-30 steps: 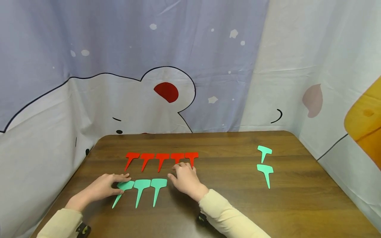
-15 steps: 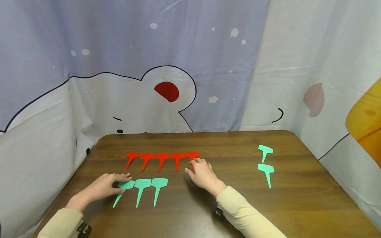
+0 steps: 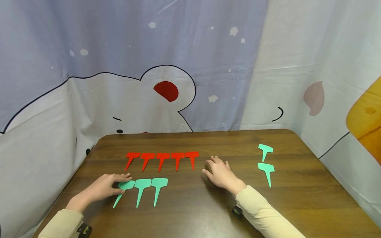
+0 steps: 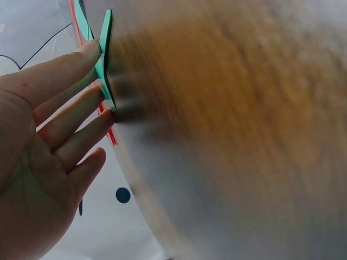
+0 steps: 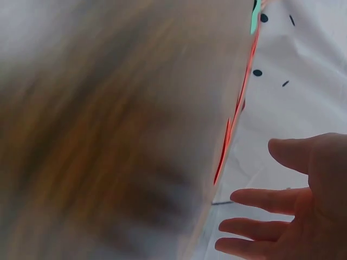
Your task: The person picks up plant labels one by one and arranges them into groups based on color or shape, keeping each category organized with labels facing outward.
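Observation:
My left hand [image 3: 102,189] rests its fingertips on the leftmost mint-green T-shaped plant label [image 3: 127,185], partly hiding its head. In the left wrist view, the fingers of that hand [image 4: 54,119] are nearly straight, with thumb and fingertips touching the green label [image 4: 105,59]. Two more green labels, one in the middle [image 3: 143,183] and one on the right [image 3: 159,182], lie beside it in a row, stems toward me. My right hand [image 3: 221,173] hovers or lies over bare wood, holding nothing, its fingers spread in the right wrist view. It is nearest the rightmost red label [image 3: 192,155].
Behind the green row, several red T-shaped labels [image 3: 162,157] form a line on the brown wooden table [image 3: 190,218]. Toward the right side lie two green labels, a far one [image 3: 265,148] and a nearer one [image 3: 266,168]. A printed curtain [image 3: 208,66] hangs behind the table.
My right hand has moved rightward from over the red labels, uncovering the two at the right end of their row. The left hand has stayed on its green label.

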Demonstrator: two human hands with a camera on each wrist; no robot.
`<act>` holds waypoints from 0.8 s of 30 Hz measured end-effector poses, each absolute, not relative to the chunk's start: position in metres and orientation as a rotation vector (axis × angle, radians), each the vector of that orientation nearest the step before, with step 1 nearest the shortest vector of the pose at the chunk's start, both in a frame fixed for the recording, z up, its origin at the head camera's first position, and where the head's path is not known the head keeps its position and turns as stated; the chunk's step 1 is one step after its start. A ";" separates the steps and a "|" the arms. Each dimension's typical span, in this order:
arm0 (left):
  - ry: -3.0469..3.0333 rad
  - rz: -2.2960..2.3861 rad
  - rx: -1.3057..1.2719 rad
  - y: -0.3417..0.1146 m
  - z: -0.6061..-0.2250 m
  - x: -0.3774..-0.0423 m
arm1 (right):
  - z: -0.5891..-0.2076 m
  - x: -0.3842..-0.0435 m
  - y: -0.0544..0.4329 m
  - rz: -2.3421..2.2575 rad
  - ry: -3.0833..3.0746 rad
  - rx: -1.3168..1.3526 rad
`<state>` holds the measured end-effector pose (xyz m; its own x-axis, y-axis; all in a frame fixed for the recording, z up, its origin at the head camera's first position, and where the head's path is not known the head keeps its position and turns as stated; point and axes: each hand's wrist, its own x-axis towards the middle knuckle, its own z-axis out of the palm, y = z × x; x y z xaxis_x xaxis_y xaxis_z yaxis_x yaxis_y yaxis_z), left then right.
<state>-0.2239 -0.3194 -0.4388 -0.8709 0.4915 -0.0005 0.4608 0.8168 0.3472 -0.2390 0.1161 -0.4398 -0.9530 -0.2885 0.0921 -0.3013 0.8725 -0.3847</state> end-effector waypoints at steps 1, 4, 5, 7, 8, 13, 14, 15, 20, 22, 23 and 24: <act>2.909 0.517 0.768 -0.320 -0.439 -0.224 | -0.439 -0.239 0.120 0.623 -3.017 0.477; 2.913 0.510 0.777 -0.320 -0.439 -0.225 | -0.438 -0.238 0.131 0.599 -3.043 0.490; 2.916 0.506 0.779 -0.320 -0.439 -0.225 | -0.438 -0.238 0.136 0.587 -3.050 0.496; 2.918 0.502 0.782 -0.320 -0.439 -0.225 | -0.438 -0.238 0.144 0.560 -3.058 0.497; 2.918 0.503 0.781 -0.320 -0.439 -0.224 | -0.438 -0.239 0.149 0.544 -3.059 0.491; 2.909 0.517 0.773 -0.319 -0.438 -0.224 | -0.437 -0.239 0.175 0.503 -3.048 0.443; 2.909 0.520 0.771 -0.319 -0.439 -0.224 | -0.437 -0.238 0.180 0.500 -3.047 0.429; 2.909 0.520 0.771 -0.319 -0.439 -0.224 | -0.438 -0.238 0.186 0.497 -3.046 0.412; 2.915 0.515 0.778 -0.319 -0.439 -0.224 | -0.440 -0.234 0.212 0.479 -3.045 0.316; 2.914 0.522 0.772 -0.319 -0.439 -0.224 | -0.440 -0.232 0.221 0.480 -3.042 0.298; 2.913 0.528 0.768 -0.319 -0.439 -0.224 | -0.441 -0.232 0.226 0.477 -3.037 0.295; 2.911 0.535 0.762 -0.319 -0.439 -0.224 | -0.441 -0.231 0.230 0.480 -3.034 0.291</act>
<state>-0.2237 -0.3191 -0.4388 -0.8723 0.4890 0.0062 0.4593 0.8148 0.3537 -0.2311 0.2304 -0.4413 -0.9806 -0.1768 0.0844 -0.1942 0.9338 -0.3005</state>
